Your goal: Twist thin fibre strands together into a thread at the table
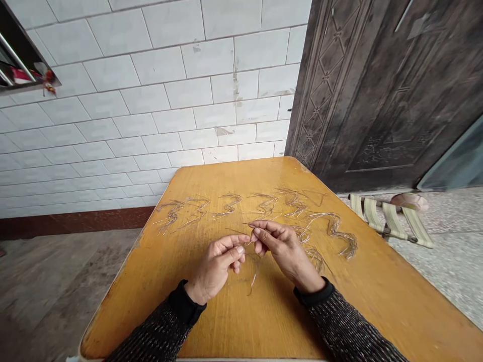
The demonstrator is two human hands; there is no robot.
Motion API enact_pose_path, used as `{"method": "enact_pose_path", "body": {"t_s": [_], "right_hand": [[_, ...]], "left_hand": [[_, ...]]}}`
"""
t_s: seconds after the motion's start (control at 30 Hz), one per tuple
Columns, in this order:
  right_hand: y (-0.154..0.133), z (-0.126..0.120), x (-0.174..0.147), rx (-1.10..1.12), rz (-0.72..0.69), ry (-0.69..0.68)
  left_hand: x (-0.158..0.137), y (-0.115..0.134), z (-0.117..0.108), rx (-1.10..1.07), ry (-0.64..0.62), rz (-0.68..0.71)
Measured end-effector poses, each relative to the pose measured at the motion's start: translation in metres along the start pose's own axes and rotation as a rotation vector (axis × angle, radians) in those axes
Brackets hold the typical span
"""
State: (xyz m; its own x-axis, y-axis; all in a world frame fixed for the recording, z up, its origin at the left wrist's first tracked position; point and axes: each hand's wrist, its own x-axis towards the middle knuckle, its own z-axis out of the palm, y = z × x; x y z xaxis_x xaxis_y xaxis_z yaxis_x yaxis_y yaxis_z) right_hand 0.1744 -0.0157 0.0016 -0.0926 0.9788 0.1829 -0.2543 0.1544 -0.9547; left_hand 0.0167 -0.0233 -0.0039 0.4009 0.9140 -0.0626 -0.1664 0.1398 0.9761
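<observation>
Above the middle of a yellow wooden table (234, 322), my two hands almost meet. My right hand (277, 244) pinches thin wires (241, 223) between thumb and fingers, their ends sticking out to the left. My left hand (222, 261) is closed, thumb against fingers, on a thin wire at the fingertips. A bent length of wire (253, 281) hangs below and between the hands. Behind and beside my right hand lies a loose heap of wires (315, 254), partly hidden by it. Further right rests a wavy wire bundle (334, 226).
Several zigzag wire bundles (230, 205) lie in a row across the table's far part. A white tiled wall (169, 100) stands behind it, with a dark carved door (377, 100) at right. On the floor at right is a low seat with striped straps (390, 218).
</observation>
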Motion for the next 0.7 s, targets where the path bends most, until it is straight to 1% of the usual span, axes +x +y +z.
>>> {"method": "enact_pose_path", "body": {"t_s": [0.07, 0.13, 0.3, 0.4, 0.47, 0.57, 0.63, 0.7], "right_hand": [[0.0017, -0.0012, 0.0007, 0.023, -0.001, -0.019], [0.0028, -0.0025, 0.0011, 0.032, -0.002, -0.035], [0.0028, -0.0026, 0.0020, -0.002, 0.002, -0.048], [0.0027, -0.0013, 0.0016, -0.051, 0.012, -0.062], [0.0030, -0.0008, 0.0006, -0.125, 0.014, -0.088], [0.0031, -0.0011, -0.0018, -0.224, -0.008, -0.124], [0.0027, -0.0015, -0.0037, -0.254, -0.014, -0.124], [0.0025, -0.0013, -0.0055, -0.289, 0.013, -0.153]], "left_hand": [[-0.0004, 0.0012, 0.0005, -0.042, -0.006, -0.022], [-0.0017, 0.0030, 0.0013, -0.002, -0.001, -0.007], [-0.0050, 0.0058, 0.0030, 0.310, 0.041, 0.127], [-0.0053, 0.0045, 0.0031, 0.447, 0.048, 0.192], [-0.0048, 0.0035, 0.0027, 0.532, 0.094, 0.264], [-0.0043, 0.0040, 0.0009, 0.635, 0.200, 0.373], [-0.0044, 0.0055, -0.0011, 0.680, 0.268, 0.425], [-0.0044, 0.0066, -0.0040, 0.703, 0.331, 0.466]]}}
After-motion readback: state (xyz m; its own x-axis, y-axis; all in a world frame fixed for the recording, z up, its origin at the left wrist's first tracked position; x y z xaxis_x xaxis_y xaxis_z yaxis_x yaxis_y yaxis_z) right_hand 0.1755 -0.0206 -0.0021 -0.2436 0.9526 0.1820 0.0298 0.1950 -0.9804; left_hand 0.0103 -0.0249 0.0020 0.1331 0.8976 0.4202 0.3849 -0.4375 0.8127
